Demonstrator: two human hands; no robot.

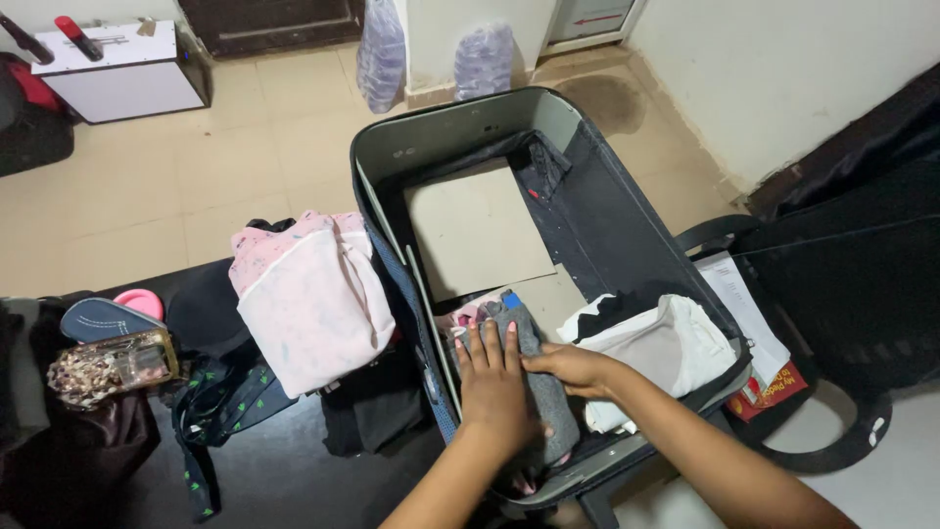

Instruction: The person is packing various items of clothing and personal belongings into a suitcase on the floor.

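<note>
A folded pink garment (311, 294) lies just left of the open dark suitcase (627, 225). Inside its near end, the left hand (493, 377) presses flat, fingers spread, on a grey folded cloth (537, 382). The right hand (573, 367) pinches that cloth's edge, beside a white garment (666, 343).

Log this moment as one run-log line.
left hand flat on grey folded cloth | right hand on same cloth | cloth inside open suitcase | white garment beside
</note>
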